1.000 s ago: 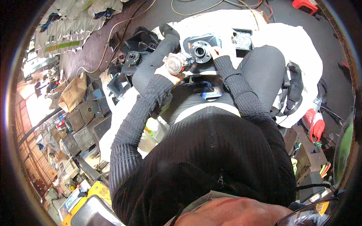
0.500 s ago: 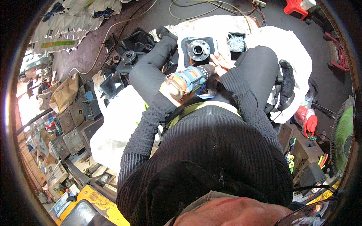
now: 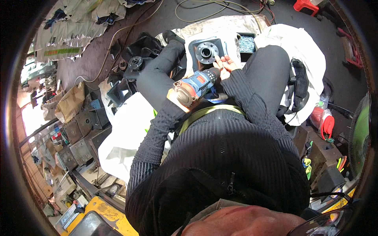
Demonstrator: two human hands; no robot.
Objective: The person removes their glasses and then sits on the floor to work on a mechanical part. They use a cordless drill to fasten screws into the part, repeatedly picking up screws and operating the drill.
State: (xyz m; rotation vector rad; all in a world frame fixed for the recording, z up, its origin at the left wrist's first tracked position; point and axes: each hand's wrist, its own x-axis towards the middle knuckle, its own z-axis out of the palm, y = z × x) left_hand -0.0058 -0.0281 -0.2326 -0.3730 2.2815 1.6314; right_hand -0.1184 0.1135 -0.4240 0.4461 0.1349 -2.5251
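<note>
My left hand [image 3: 176, 103] grips a blue and black cordless drill [image 3: 195, 86] over my lap, its orange rear cap facing the camera and its nose aimed at the far right. My right hand [image 3: 225, 64] is at the drill's front end, fingers pinched around the chuck; what they hold there is too small to see. Just beyond lies a dark square metal plate with a round hub [image 3: 206, 50] on a white cloth [image 3: 220, 27] between my knees. A small black box of screws [image 3: 247, 42] sits to the plate's right.
Black metal parts [image 3: 136, 63] lie by my left leg. Grey metal boxes [image 3: 80, 133] and cartons crowd the left side, with sacks [image 3: 75, 23] at the far left. Cables cross the dark floor ahead. Red and green items and a green disc [image 3: 360, 137] stand on the right.
The drill has come away from the hub toward my lap, its rear turning to the camera. My right hand moved from the plate to the drill's front end.
</note>
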